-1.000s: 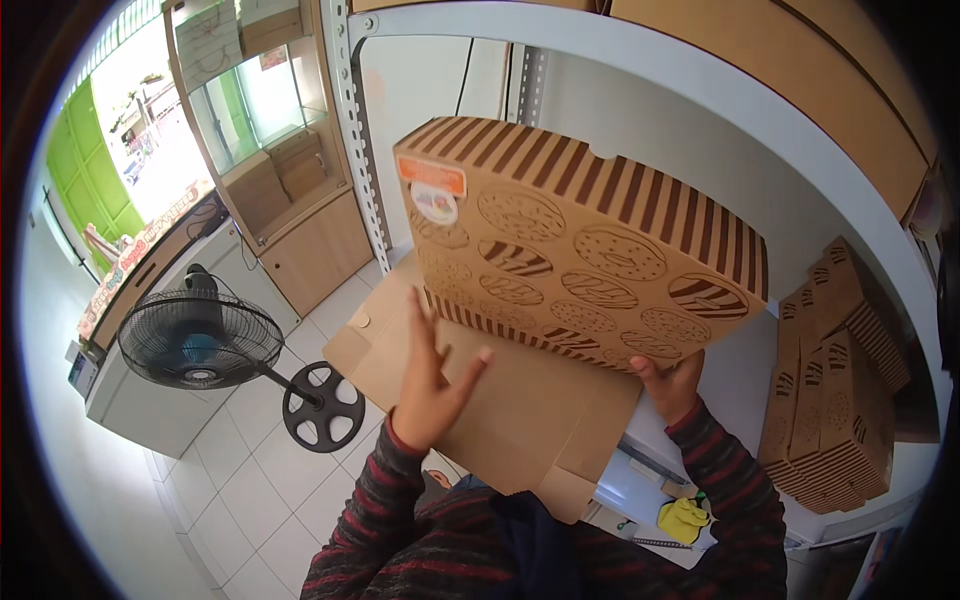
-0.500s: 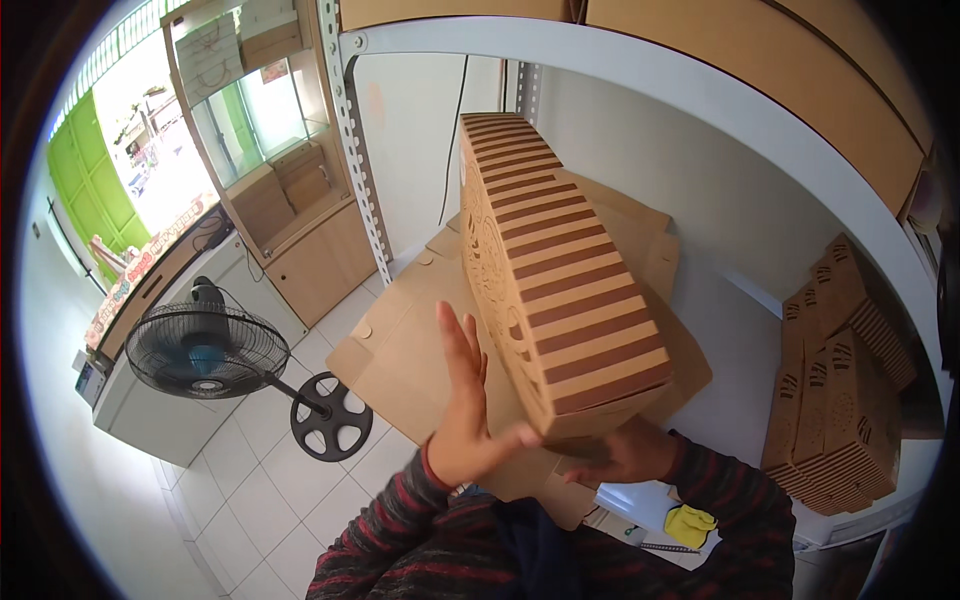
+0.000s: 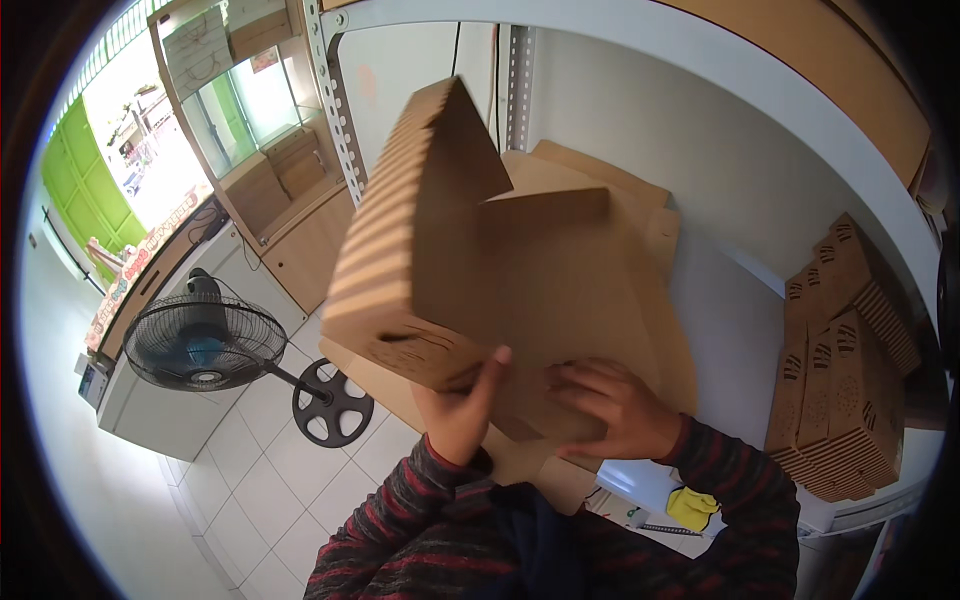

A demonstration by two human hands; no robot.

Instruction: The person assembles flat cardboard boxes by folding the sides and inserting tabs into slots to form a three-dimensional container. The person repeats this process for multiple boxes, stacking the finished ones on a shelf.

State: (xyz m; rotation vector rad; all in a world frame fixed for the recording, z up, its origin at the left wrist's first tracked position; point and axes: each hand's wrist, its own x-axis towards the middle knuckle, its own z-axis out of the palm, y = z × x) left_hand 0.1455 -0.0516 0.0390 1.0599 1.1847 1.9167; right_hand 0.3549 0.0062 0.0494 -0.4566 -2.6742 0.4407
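A brown cardboard box point(image 3: 450, 240) with darker stripes along its side stands tilted in front of me, its unfolded inside turned to the right. My left hand point(image 3: 462, 408) grips the near end of the box, thumb laid over the edge and the other fingers hidden behind the board. Over the near right part of the same cardboard lies my right hand point(image 3: 625, 408), fingers spread and holding nothing. Flat cardboard sheets point(image 3: 640, 205) lie beneath and behind the box on a pale shelf point(image 3: 725, 330).
Folded striped boxes point(image 3: 835, 400) are stacked at the right. A metal shelf frame point(image 3: 700, 55) arches overhead. At the left stand a black fan point(image 3: 205, 345) and a wooden display cabinet point(image 3: 315, 240). A yellow cloth point(image 3: 691, 508) lies near my right forearm.
The box has turned from its closed striped face to show its inside, and its striped side has swung left. My left hand has closed on its near end; my right hand has come out from underneath.
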